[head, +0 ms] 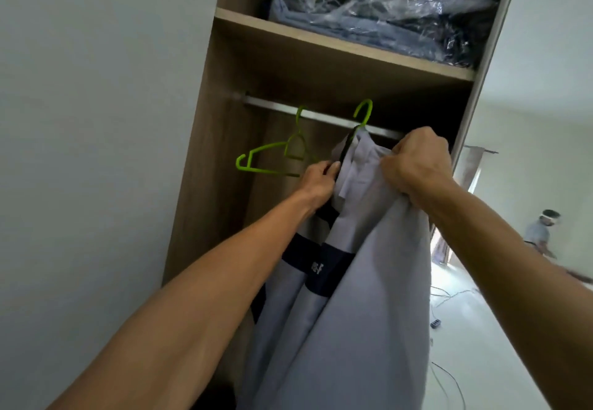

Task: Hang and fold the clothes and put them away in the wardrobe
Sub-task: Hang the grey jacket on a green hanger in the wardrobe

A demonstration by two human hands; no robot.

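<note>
The grey garment [353, 281] is bunched at its top in the tightly curled fingers of the right hand [417, 162] and pinched at its dark collar edge by the left hand [317, 181], its green hanger hook [364, 114] seen at the wardrobe rail [321, 116].

grey garment [369, 281] navy-banded, lime-green hangers [272, 159]

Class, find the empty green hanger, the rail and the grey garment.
empty green hanger [241, 162]: head view, left end.
rail [327, 118]: head view, bare middle stretch.
grey garment [369, 281]: head view, front panel.
</note>
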